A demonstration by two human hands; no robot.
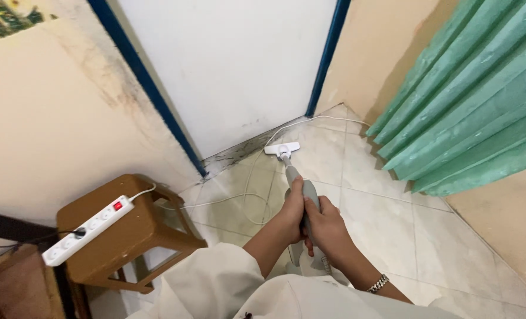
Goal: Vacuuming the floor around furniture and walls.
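Grip: left hand (291,207) and right hand (325,227) both clamped around the grey plastic vacuum wand (303,192), left further forward, long axis running away to its white floor nozzle (282,149) on pale tiled floor (381,207) beside the white door (233,65).

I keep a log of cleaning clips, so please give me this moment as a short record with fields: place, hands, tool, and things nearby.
place: tiled floor in a corner, at a white door with blue frame
left hand: wrapped around the grey vacuum handle, upper grip
right hand: wrapped around the same handle, lower grip; metal bracelet on the wrist
tool head: white nozzle on the floor near the door
cord: white cable lying across the tiles
nearby: brown stool carrying a white power strip; green curtain at right
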